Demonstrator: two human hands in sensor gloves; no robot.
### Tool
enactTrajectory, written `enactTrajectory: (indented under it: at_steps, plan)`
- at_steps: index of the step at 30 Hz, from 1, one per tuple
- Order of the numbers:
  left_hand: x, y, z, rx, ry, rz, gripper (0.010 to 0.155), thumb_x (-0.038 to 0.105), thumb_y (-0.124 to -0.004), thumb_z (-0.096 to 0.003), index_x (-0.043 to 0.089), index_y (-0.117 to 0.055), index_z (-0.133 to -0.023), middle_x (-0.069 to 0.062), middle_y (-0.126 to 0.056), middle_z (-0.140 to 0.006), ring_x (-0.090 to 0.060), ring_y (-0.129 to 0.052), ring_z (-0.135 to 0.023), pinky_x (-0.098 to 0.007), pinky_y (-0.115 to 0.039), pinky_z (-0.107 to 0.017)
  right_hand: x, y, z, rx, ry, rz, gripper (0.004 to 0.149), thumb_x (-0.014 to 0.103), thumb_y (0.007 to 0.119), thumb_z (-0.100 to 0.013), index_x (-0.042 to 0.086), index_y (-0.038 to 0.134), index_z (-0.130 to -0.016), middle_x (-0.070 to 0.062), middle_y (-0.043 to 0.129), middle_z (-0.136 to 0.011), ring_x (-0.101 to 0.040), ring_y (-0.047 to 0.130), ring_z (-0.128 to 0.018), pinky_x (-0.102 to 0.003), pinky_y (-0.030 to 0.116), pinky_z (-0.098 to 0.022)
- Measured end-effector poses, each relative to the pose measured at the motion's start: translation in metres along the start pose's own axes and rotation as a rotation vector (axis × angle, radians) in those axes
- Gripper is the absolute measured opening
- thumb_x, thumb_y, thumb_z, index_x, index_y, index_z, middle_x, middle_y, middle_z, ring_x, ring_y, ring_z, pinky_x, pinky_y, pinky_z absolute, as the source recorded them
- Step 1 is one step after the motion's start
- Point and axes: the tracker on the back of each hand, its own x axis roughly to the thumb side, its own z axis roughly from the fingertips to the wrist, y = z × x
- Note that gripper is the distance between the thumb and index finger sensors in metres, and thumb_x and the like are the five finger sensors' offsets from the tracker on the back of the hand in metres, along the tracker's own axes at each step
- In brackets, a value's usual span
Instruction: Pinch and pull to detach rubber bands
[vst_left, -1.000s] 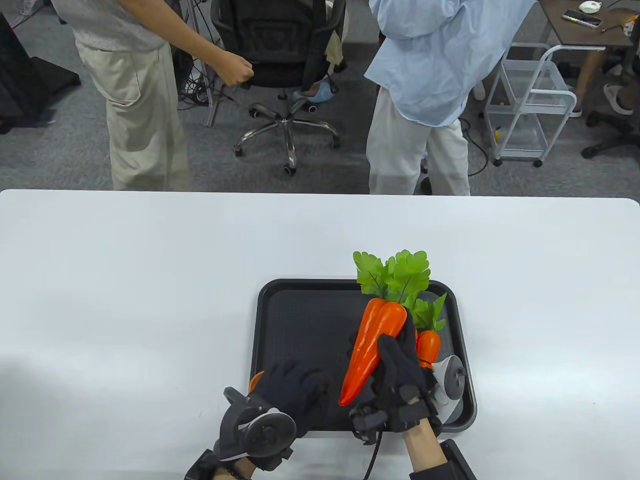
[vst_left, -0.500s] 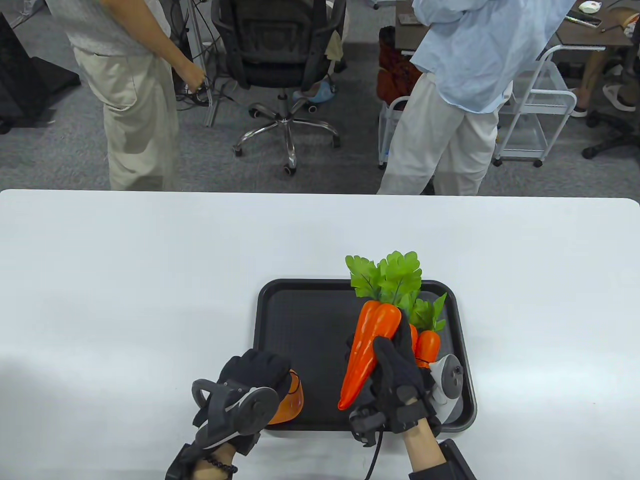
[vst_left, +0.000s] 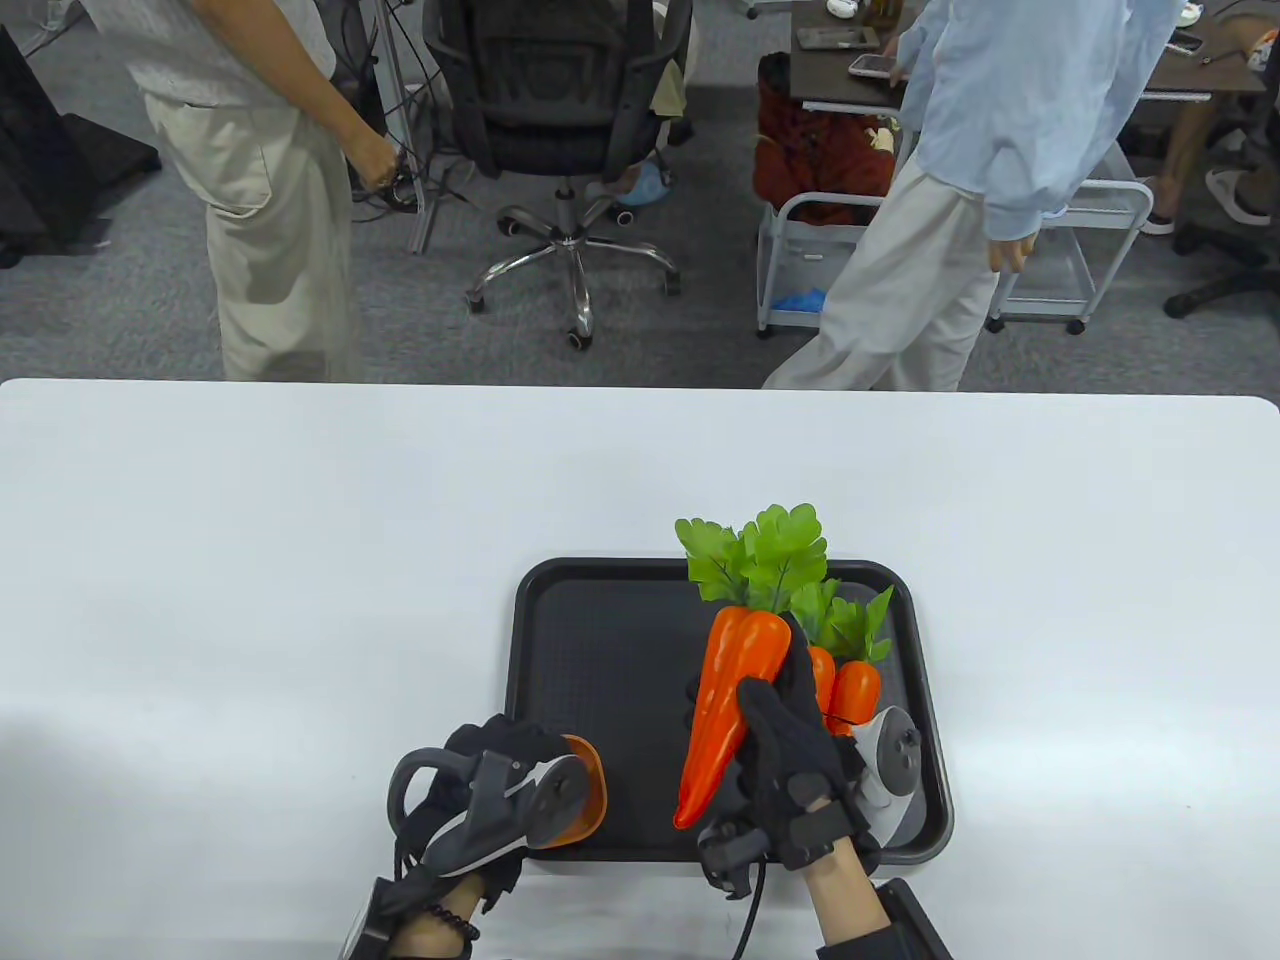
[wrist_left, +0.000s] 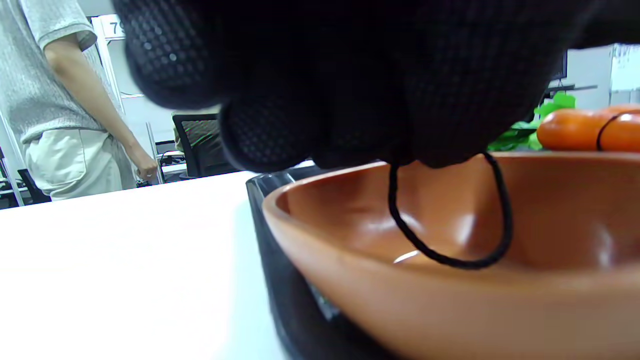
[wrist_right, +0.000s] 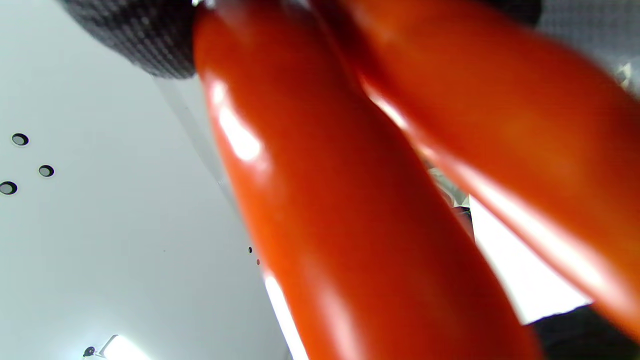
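Left hand (vst_left: 480, 790) pinches a black rubber band (wrist_left: 450, 220) over the orange bowl (wrist_left: 450, 280) (tray's 7 o'clock corner); right hand (vst_left: 795, 770) grips two carrots (vst_left: 725, 700).

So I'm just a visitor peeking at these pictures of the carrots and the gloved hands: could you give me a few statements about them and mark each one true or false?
1. The right hand holds a pair of carrots above the black tray. True.
2. The left hand is empty. False: it pinches a thin black rubber band that dangles as a loop.
3. The rubber band hangs over an orange bowl. True.
4. The orange bowl stands at the far right corner of the tray. False: it is at the tray's near left corner.
5. All the carrots are in the right hand. False: more carrots lie on the tray beside that hand.
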Motion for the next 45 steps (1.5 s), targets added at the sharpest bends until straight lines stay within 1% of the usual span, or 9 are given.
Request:
enactTrajectory:
  at_steps: [11,16,19,22,26,29,31,37,45]
  plan:
    - [0.014,-0.005,-0.004,-0.048,-0.01,-0.123,0.034,0.05,-0.094,-0.036,0.037,-0.099,-0.067,0.01,-0.114,-0.05,-0.015,-0.111,-0.051,-0.037,-0.094,-0.04,-0.001,0.002,-0.001,0.01,-0.001,0.022,0.089,0.055,0.079,-0.053,0.021,0.018,-0.108,-0.032,0.014,-0.105,-0.061,0.073,-0.081,-0.06,0.076,-0.054]
    - [0.012,-0.001,-0.002,-0.043,0.009,-0.11,0.037,0.051,-0.094,-0.0361,0.039,-0.097,-0.071,0.011,-0.113,-0.056,-0.015,-0.111,-0.056,-0.039,-0.093,-0.044,0.003,0.002,0.0,-0.016,0.0,0.132,0.09,0.054,0.081,-0.051,0.021,0.02,-0.108,-0.031,0.014,-0.106,-0.063,0.073,-0.079,-0.06,0.076,-0.053]
    - [0.008,0.006,0.002,-0.019,0.03,-0.069,0.041,0.053,-0.093,-0.0363,0.039,-0.095,-0.075,0.012,-0.112,-0.063,-0.016,-0.11,-0.061,-0.042,-0.091,-0.049,0.011,0.005,-0.001,-0.035,-0.008,0.35,0.09,0.052,0.083,-0.05,0.021,0.023,-0.108,-0.032,0.016,-0.106,-0.064,0.073,-0.077,-0.061,0.077,-0.051]
    - [0.002,0.014,0.008,0.069,0.046,0.01,0.045,0.054,-0.09,-0.038,0.039,-0.092,-0.08,0.011,-0.11,-0.07,-0.018,-0.108,-0.067,-0.044,-0.09,-0.053,0.019,0.011,-0.006,-0.039,-0.019,0.538,0.09,0.052,0.084,-0.049,0.022,0.024,-0.109,-0.032,0.017,-0.107,-0.065,0.074,-0.077,-0.061,0.078,-0.05]
    - [-0.001,0.021,0.012,0.195,0.058,0.101,0.054,0.056,-0.085,-0.0408,0.039,-0.084,-0.092,0.005,-0.099,-0.096,-0.025,-0.098,-0.087,-0.055,-0.08,-0.065,0.025,0.024,-0.015,-0.029,0.012,0.734,0.09,0.05,0.085,-0.049,0.022,0.024,-0.109,-0.032,0.016,-0.107,-0.066,0.073,-0.076,-0.062,0.078,-0.048]
    - [-0.003,0.025,0.015,0.245,0.074,0.163,0.058,0.058,-0.078,-0.0442,0.039,-0.076,-0.099,0.001,-0.087,-0.109,-0.032,-0.087,-0.099,-0.063,-0.071,-0.071,0.024,0.034,-0.024,-0.039,0.076,0.9,0.091,0.05,0.086,-0.049,0.022,0.024,-0.109,-0.032,0.016,-0.107,-0.067,0.073,-0.076,-0.062,0.077,-0.048]
    - [-0.004,0.027,0.016,0.253,0.075,0.191,0.058,0.058,-0.077,-0.0449,0.039,-0.076,-0.099,0.0,-0.086,-0.11,-0.032,-0.086,-0.099,-0.064,-0.07,-0.072,0.021,0.039,-0.031,-0.039,0.108,1.014,0.09,0.05,0.086,-0.049,0.022,0.024,-0.109,-0.032,0.016,-0.107,-0.067,0.073,-0.075,-0.062,0.078,-0.047]
    - [-0.006,0.031,0.019,0.276,0.072,0.254,0.056,0.057,-0.077,-0.0455,0.038,-0.076,-0.099,0.0,-0.087,-0.109,-0.032,-0.088,-0.098,-0.063,-0.071,-0.071,0.007,0.062,-0.05,-0.085,0.307,1.378,0.09,0.051,0.085,-0.049,0.021,0.024,-0.109,-0.032,0.017,-0.106,-0.067,0.074,-0.075,-0.061,0.078,-0.047]
    - [-0.002,0.034,0.019,0.294,0.055,0.274,0.055,0.056,-0.077,-0.0457,0.038,-0.078,-0.098,0.002,-0.09,-0.107,-0.031,-0.09,-0.097,-0.061,-0.073,-0.07,-0.015,0.078,-0.08,-0.113,0.443,1.593,0.09,0.051,0.085,-0.049,0.021,0.024,-0.109,-0.033,0.017,-0.106,-0.067,0.075,-0.073,-0.061,0.078,-0.047]
